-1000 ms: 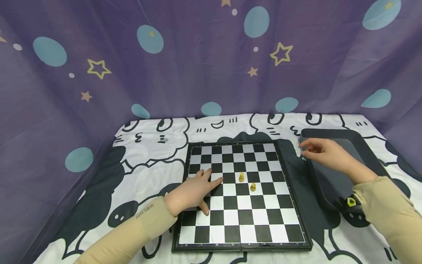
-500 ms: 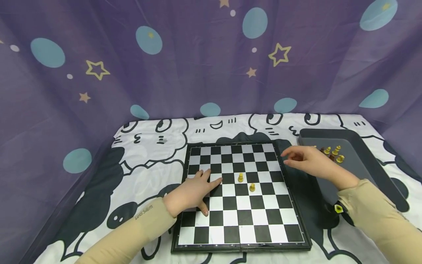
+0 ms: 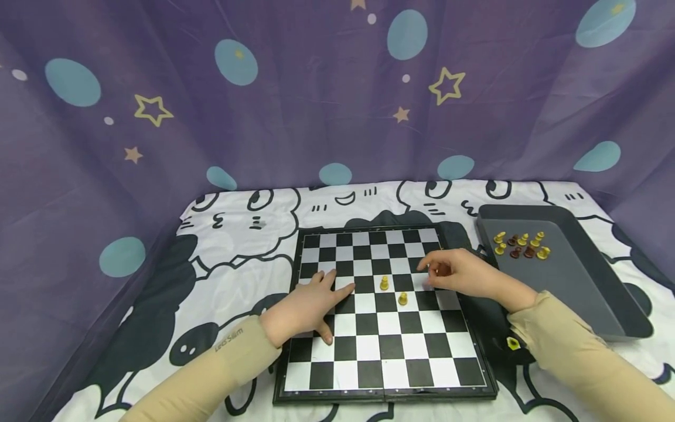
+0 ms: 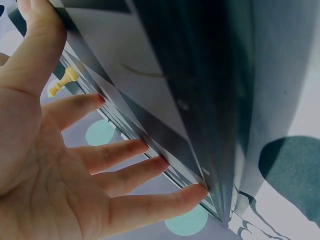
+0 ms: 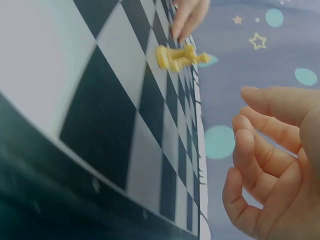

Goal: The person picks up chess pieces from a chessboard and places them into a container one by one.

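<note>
Two yellow chess pieces, one (image 3: 384,283) a bit farther back and the other (image 3: 403,299) nearer, stand upright on the black-and-white chessboard (image 3: 391,347). On the board's left side rests my left hand (image 3: 302,308), its fingers spread and fingertips on the squares. The left wrist view shows its palm, with a yellow piece (image 4: 64,81) beyond the thumb. My right hand (image 3: 466,273) hovers over the board's right side, to the right of both pieces. In the right wrist view its fingers (image 5: 245,152) are loosely bent, with nothing between thumb and fingertips.
A dark grey tray (image 3: 580,305) stands right of the board, its near-left part behind the right forearm. Several yellow and dark brown chess pieces (image 3: 542,253) lie in its far-left part. The patterned cloth (image 3: 237,281) covers the table, and a purple curtain (image 3: 295,117) hangs behind.
My right hand has moved left from over the tray to above the board, uncovering the pieces in the tray. My left hand and the two pieces on the board have stayed in place.
</note>
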`<action>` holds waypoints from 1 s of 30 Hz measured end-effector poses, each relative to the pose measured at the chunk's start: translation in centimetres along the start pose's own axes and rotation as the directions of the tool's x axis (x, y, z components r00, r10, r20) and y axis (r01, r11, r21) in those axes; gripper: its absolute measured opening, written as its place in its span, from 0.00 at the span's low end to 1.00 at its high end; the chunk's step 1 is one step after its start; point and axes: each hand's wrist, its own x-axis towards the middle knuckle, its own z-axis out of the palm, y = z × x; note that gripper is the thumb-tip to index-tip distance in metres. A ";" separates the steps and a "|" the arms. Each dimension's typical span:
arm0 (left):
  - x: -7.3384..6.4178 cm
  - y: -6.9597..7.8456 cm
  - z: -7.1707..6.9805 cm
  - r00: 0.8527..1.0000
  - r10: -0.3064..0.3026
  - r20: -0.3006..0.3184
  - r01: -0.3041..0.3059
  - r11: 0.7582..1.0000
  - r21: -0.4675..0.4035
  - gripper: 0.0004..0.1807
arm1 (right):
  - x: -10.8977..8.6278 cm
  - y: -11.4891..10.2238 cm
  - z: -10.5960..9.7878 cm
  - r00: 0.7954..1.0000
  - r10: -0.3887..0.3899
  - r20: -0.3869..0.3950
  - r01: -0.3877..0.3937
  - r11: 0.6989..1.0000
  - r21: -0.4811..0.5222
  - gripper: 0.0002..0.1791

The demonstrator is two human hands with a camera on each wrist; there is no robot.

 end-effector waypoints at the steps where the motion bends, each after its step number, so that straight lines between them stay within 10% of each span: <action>1: 0.0 0.0 0.0 1.000 -0.001 0.001 0.001 1.000 -0.001 0.58 | 0.2 0.0 0.3 1.000 -0.006 0.008 0.006 1.000 0.001 0.12; 30: 0.0 0.0 0.2 1.000 -0.013 0.002 0.013 1.000 0.013 0.58 | 2.3 -1.1 3.6 0.984 -0.038 0.176 0.019 0.994 0.111 0.13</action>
